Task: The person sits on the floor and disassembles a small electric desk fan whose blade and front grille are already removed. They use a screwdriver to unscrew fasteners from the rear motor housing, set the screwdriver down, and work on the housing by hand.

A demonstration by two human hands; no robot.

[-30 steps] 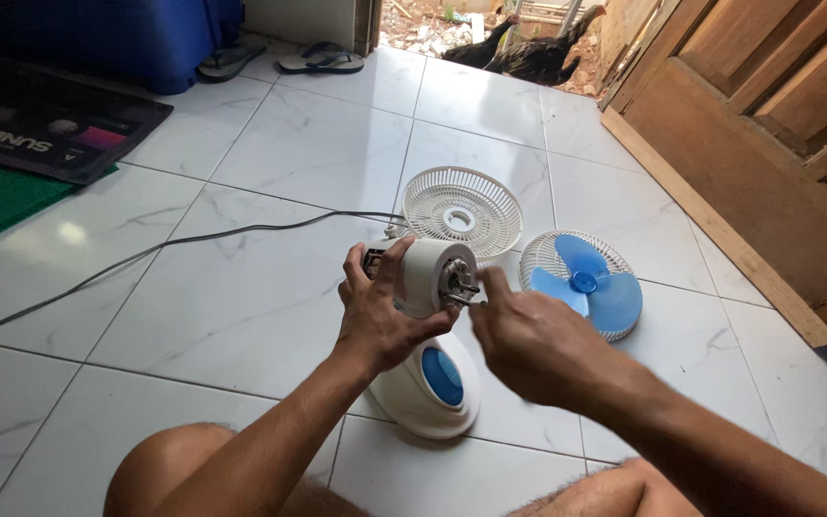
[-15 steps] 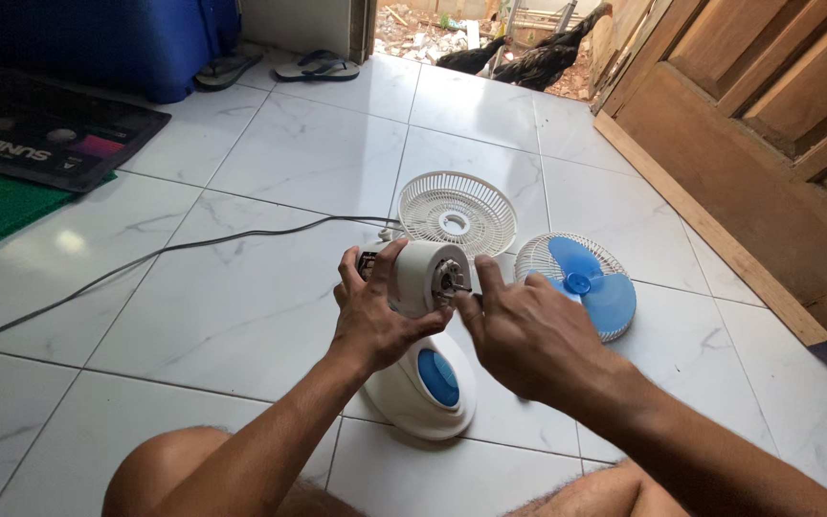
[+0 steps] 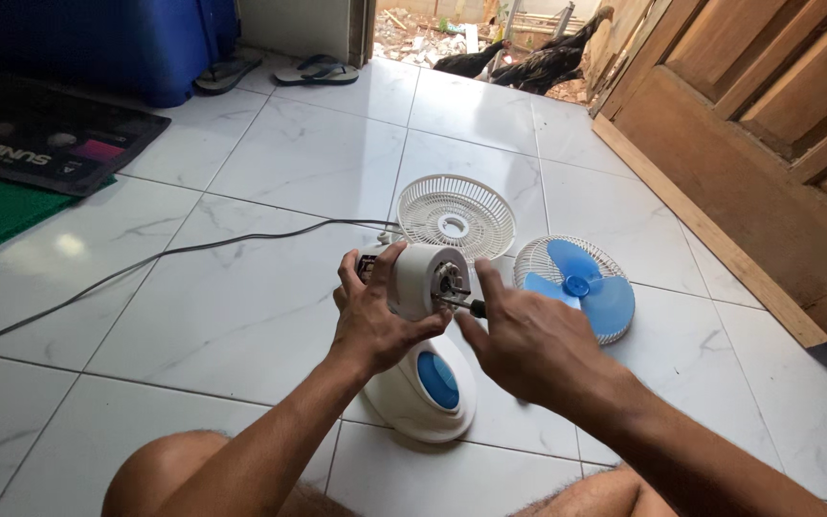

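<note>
My left hand point(image 3: 372, 321) grips the white motor housing point(image 3: 423, 278) of a small fan, which stands on its white base with a blue oval panel point(image 3: 430, 386). My right hand point(image 3: 528, 345) holds a screwdriver point(image 3: 461, 303) whose tip is at the front of the motor housing. A white round grille point(image 3: 454, 217) lies flat on the tiles just behind. To its right a second grille holds the blue fan blade point(image 3: 578, 287).
A grey power cord point(image 3: 165, 257) runs left across the white tiled floor. A dark mat point(image 3: 45, 134) and a blue container point(image 3: 98, 43) are at the far left. A wooden door point(image 3: 768, 124) stands at the right. Sandals and chickens are near the doorway.
The camera view has shifted slightly. Both hands stay on the fan motor, with my right hand moved a little closer to the housing front.
</note>
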